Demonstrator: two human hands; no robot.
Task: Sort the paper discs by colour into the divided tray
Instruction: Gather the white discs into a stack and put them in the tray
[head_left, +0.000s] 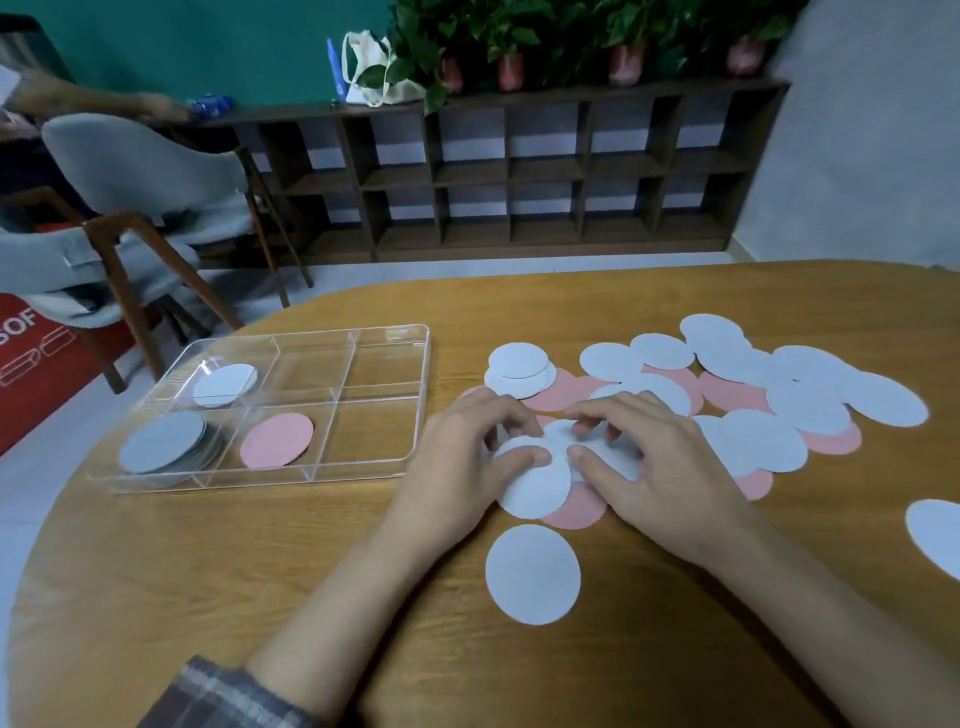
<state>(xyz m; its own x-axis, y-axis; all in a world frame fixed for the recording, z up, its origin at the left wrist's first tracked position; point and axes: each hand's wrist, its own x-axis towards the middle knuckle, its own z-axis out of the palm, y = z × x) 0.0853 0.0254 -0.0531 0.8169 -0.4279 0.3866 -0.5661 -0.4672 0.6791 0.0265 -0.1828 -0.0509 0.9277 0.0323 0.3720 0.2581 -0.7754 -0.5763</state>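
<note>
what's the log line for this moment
left hand: pinches white round paper disc | right hand: pinches neighbouring white disc | clear divided tray: partly filled

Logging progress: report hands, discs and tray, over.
Left hand and right hand both pinch white discs at pile's near edge. Tray: sorted white disc, grey stack, pink disc, separate cells. Path to tray open.

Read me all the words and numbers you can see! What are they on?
"SOF": white letters on the red object on the floor at far left; the picture's edge cuts the word off.
On the blue packet atop the shelf: too blurred to read.
On the paper discs and the tray: no writing shows.
</note>
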